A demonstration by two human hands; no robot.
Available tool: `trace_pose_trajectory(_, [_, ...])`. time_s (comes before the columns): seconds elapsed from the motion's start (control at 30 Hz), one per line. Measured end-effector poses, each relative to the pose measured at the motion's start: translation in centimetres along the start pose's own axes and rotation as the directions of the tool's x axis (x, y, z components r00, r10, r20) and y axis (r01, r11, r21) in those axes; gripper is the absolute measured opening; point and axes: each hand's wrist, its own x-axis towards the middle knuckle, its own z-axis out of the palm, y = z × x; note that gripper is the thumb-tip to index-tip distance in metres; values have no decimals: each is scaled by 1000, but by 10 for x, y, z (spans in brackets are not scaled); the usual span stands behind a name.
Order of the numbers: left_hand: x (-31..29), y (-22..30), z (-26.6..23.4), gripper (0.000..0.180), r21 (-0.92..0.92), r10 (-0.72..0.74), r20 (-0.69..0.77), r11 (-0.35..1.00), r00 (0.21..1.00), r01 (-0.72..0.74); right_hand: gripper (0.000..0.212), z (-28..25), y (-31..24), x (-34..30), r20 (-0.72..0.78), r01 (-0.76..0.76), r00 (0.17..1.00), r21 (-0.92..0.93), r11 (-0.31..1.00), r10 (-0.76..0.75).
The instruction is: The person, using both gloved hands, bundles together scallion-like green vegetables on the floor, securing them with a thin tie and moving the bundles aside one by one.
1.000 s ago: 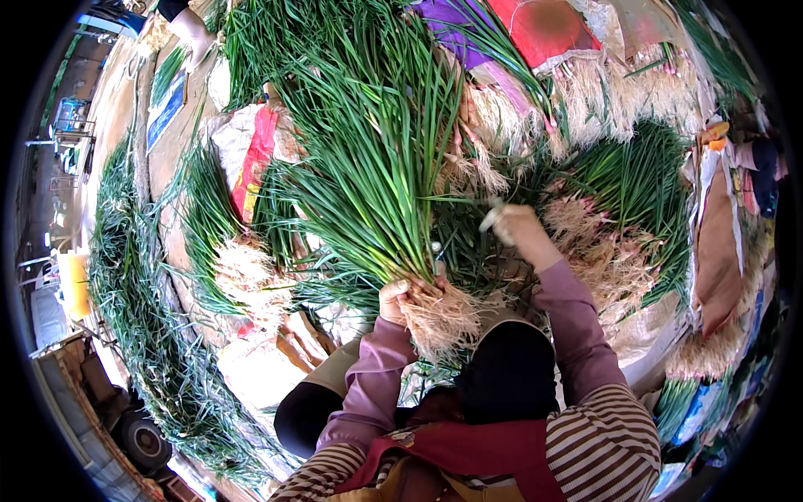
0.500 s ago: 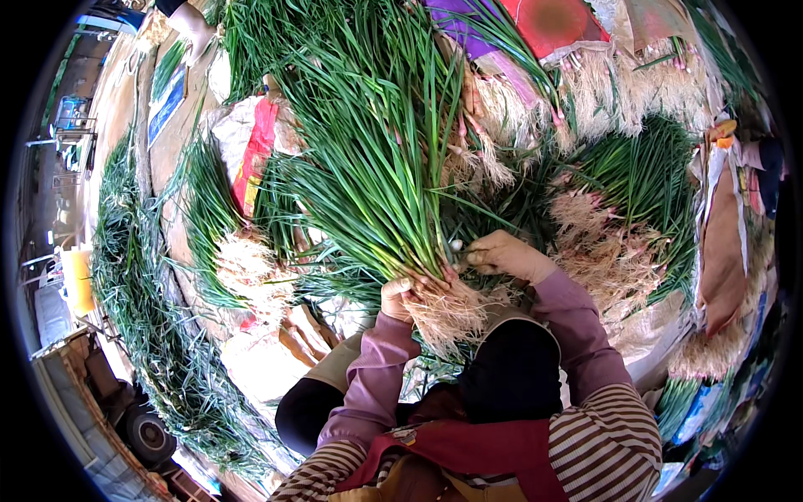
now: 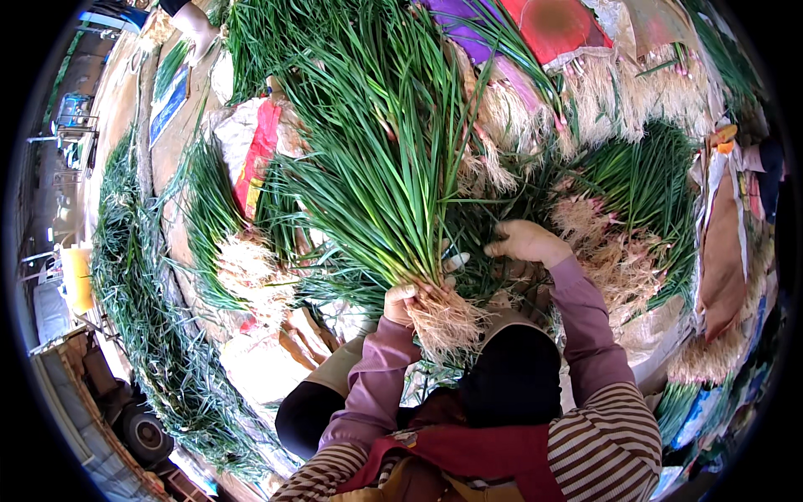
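My left hand [image 3: 399,303] is wrapped round the lower stems of a thick bunch of spring onions [image 3: 389,213]. Its pale roots hang over my lap, and the long green leaves fan out away from me. White fingertips show on the far side of the stems. To the right of the bunch, my right hand [image 3: 535,243] hovers over loose green leaves, touching nothing that I can make out. Its visible fingers point left and look slightly apart; the others are partly hidden underneath.
More rooted spring onions [image 3: 619,234] lie in a pile at right, and a smaller pile [image 3: 251,259] at left. Several bundles with roots [image 3: 636,92] rest under cloths at the back. Cut leaves [image 3: 142,309] heap along the left. Another person's hand [image 3: 196,29] shows at the top left.
My right hand has moved away from the bunch's stems, to the right and slightly up. The left hand still holds the bunch in nearly the same place.
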Motion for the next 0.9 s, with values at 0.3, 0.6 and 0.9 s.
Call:
trace_pose_trajectory(0.3, [-6,-13,-35,68,-3,-36,-25,999,999,36,26,26,-38,19,-5,257,947,610,750,-321])
trace_pose_trajectory(0.6, [0,-7,-24,81,-58,-54,49,997,997,57,27,10,2,-4,-235,227,972,943,245,2])
trace_pose_trajectory(0.9, [-1,-4,7,41,-127,108,-25,986,994,-111,27,68,-30,37,-87,422,870,638,643,-485])
